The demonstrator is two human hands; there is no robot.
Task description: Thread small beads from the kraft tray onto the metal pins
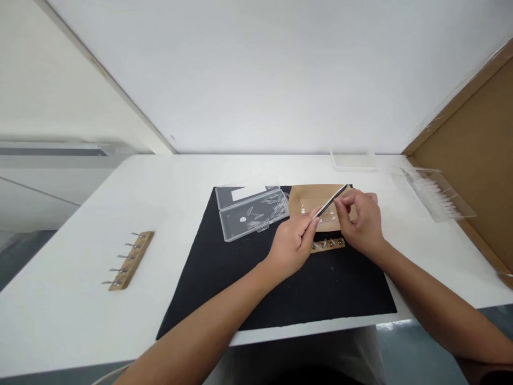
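A thin flat strip [332,200], white on one side and black on the other, is tilted over a brown paper tray [296,200]. My left hand [294,239] is closed on its lower end. The fingers of my right hand [359,218] are pinched beside its upper part; anything between the fingertips is too small to make out. White bits lie in the tray. Just below the tray, a small wooden strip [331,244] carries several metal clips with clear pieces. To the left, a clear plastic case [236,224] stands open with clear leaf-shaped pieces inside.
A black mat [224,283] lies under the work on the white table [168,214]. Another wooden strip with clips [132,262] is at the left. Clear packaging with white pieces [435,195] and a translucent tray [355,161] are at the right and back. Cardboard [476,155] stands at the right.
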